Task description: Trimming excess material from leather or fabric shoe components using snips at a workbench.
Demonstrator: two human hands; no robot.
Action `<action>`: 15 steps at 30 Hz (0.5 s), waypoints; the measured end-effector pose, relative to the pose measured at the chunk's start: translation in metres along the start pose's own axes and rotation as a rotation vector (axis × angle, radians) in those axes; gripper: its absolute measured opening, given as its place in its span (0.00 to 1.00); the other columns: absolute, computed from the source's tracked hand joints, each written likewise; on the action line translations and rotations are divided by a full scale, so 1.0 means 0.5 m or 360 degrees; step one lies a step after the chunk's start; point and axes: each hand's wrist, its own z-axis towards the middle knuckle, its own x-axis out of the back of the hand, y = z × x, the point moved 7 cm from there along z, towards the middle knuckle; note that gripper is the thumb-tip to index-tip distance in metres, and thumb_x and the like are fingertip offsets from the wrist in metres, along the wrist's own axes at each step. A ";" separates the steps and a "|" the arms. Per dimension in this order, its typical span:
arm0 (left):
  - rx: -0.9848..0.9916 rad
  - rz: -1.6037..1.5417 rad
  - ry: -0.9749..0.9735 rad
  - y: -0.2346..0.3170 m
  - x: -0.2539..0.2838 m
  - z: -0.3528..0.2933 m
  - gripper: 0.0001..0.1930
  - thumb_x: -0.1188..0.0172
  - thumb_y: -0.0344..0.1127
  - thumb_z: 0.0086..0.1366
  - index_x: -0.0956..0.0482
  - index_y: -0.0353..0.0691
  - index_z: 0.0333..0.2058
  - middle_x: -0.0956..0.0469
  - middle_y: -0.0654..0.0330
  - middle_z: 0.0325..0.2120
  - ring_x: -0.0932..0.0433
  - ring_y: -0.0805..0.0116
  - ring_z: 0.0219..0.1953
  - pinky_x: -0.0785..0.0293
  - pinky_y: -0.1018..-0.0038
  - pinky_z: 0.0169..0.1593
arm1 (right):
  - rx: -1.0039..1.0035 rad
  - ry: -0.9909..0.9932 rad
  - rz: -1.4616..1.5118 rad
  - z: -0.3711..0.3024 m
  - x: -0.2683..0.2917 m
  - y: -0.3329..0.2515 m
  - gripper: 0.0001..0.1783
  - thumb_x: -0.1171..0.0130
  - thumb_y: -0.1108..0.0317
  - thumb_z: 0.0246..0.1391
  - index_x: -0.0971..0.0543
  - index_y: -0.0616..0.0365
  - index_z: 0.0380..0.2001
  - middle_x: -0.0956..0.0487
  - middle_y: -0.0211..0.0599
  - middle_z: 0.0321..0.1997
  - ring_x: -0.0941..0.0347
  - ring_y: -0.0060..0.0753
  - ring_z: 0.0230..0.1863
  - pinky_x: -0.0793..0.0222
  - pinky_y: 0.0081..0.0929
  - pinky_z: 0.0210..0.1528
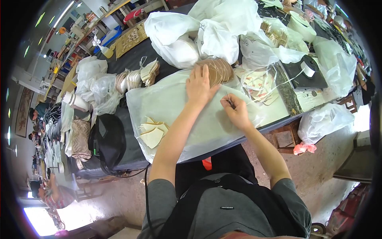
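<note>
My left hand (pixel 199 87) rests on the left end of a brown bundle (pixel 217 72) of flat pieces bound with pale string, its fingers stretched out over the top. Just to the right and nearer me, my right hand (pixel 236 110) is closed in a pinch. A small, thin dark thing shows at its fingertips, too small to name. A narrow white strip runs from beside this hand to a white tape roll (pixel 308 68) on a black stand. Both hands are above a translucent plastic sheet (pixel 179 93). Cream-coloured cut pieces (pixel 153 132) lie at the sheet's near left.
Stuffed white plastic bags (pixel 217 38) crowd the far side. Tied bundles (pixel 135 79) and a black cap-like object (pixel 110 139) stand at left. Printed pale pieces (pixel 258 84) lie right of the brown bundle. A bag (pixel 324 121) sits on a wooden stool beyond the table's right edge.
</note>
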 end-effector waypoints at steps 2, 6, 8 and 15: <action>-0.0092 -0.0012 0.0046 0.039 -0.002 0.013 0.45 0.30 0.55 0.53 0.38 0.43 0.65 0.36 0.48 0.62 0.34 0.47 0.62 0.33 0.52 0.58 | -0.0007 0.0119 0.0140 -0.005 0.010 -0.004 0.07 0.39 0.68 0.62 0.22 0.61 0.33 0.31 0.20 0.21 0.40 0.09 0.23 0.44 0.15 0.24; -0.0040 -0.0055 -0.0037 0.065 -0.036 0.048 0.49 0.26 0.53 0.49 0.39 0.43 0.66 0.37 0.45 0.62 0.37 0.45 0.63 0.35 0.52 0.61 | -0.0262 0.0353 0.0693 0.002 0.035 0.019 0.07 0.41 0.65 0.64 0.24 0.56 0.34 0.35 0.20 0.16 0.48 0.12 0.14 0.56 0.17 0.17; -0.0076 -0.0166 -0.0019 0.037 -0.032 0.051 0.47 0.25 0.49 0.48 0.38 0.42 0.65 0.36 0.47 0.60 0.36 0.47 0.62 0.36 0.55 0.62 | -0.0272 0.0369 0.0898 -0.005 0.041 0.028 0.07 0.41 0.66 0.64 0.24 0.56 0.34 0.36 0.19 0.17 0.48 0.11 0.15 0.56 0.17 0.17; 0.0139 -0.1127 -0.0286 -0.121 0.028 0.037 0.30 0.29 0.42 0.56 0.26 0.36 0.54 0.20 0.48 0.44 0.20 0.48 0.44 0.24 0.62 0.49 | -0.0290 0.0329 0.0954 -0.011 0.039 0.030 0.07 0.41 0.66 0.64 0.24 0.57 0.35 0.36 0.19 0.17 0.47 0.11 0.16 0.57 0.17 0.17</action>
